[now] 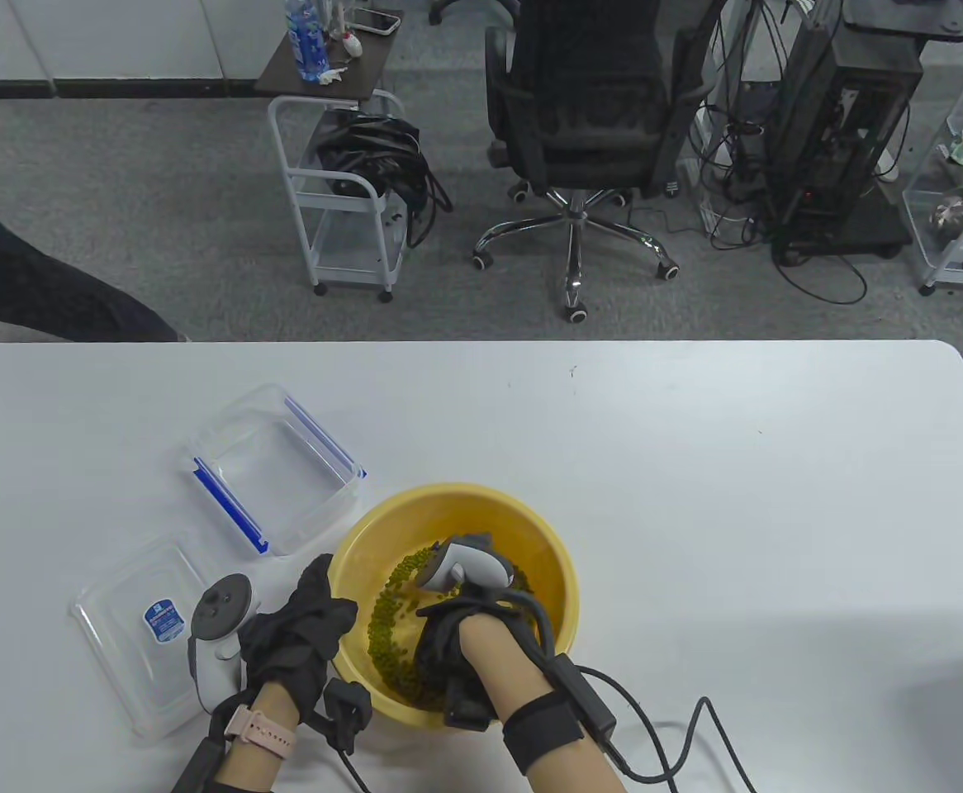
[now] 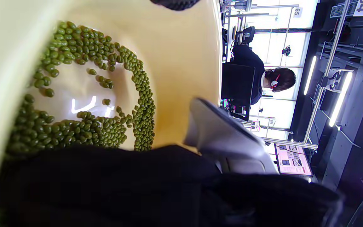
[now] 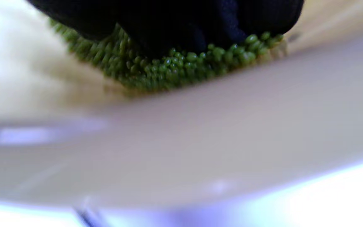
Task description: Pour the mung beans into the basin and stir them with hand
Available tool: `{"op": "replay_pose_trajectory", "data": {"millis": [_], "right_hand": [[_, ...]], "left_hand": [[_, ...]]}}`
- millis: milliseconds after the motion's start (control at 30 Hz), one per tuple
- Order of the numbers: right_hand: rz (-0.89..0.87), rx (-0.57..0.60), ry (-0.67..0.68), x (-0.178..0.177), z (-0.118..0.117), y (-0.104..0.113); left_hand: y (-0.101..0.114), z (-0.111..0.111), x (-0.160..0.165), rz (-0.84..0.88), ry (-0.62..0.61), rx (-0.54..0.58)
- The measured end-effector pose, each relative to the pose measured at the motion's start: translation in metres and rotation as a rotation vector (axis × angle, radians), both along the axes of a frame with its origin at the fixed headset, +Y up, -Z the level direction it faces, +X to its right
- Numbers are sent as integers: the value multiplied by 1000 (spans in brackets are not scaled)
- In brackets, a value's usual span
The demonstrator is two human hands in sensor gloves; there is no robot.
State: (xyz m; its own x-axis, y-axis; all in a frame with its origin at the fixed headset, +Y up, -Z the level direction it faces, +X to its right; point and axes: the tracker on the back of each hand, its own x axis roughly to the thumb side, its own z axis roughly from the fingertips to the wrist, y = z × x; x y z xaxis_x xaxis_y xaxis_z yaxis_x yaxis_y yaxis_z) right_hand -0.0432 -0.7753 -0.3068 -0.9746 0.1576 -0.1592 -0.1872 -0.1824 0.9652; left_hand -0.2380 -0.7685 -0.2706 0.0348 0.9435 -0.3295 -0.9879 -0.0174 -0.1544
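I log a yellow basin [image 1: 547, 537] holding green beans [image 1: 391, 619]. Gloves black on both hands: left [image 1: 300, 636], right [image 1: 448, 652]. Trackers [image 1: 221, 619] pale grey. Clear box [image 1: 271, 467] with blue clips; lid [image 1: 139, 636] with blue label. Table [image 1: 696, 462] white.

L hand [image 1: 300, 636] curled, gripping; R hand [image 1: 448, 652] reaching down, fingers hidden.

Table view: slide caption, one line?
Right hand stirs mung beans in yellow basin; left hand steadies its rim.
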Motion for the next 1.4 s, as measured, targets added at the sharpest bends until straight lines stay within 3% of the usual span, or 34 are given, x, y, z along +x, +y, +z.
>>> {"op": "replay_pose_trajectory", "data": {"millis": [100, 233, 333, 433, 567, 767, 967, 1100, 1267, 1300, 1400], "right_hand": [[-182, -32, -24, -24, -4, -1], [-196, 57, -206, -33, -30, 8], [-82, 301, -291, -25, -49, 12], [10, 394, -338, -9, -58, 14], [117, 455, -299, 19, -58, 17], [182, 282, -292, 47, -42, 20], [141, 172, -237, 48, -27, 17], [113, 124, -106, 29, -13, 12], [-58, -26, -19, -11, -2, 2], [-159, -29, -29, -20, -3, 2], [-190, -6, -141, -34, -17, 9]], "left_hand": [[0, 0, 0, 0, -2, -1], [0, 0, 0, 1, -6, -1], [0, 0, 0, 4, -6, -1], [0, 0, 0, 6, -6, -2], [0, 0, 0, 8, -4, -3], [0, 0, 0, 11, -1, -3], [0, 0, 0, 15, 3, -2], [0, 0, 0, 20, 1, -5], [0, 0, 0, 14, 0, -4], [0, 0, 0, 14, 0, -4], [0, 0, 0, 13, -3, -3]]}}
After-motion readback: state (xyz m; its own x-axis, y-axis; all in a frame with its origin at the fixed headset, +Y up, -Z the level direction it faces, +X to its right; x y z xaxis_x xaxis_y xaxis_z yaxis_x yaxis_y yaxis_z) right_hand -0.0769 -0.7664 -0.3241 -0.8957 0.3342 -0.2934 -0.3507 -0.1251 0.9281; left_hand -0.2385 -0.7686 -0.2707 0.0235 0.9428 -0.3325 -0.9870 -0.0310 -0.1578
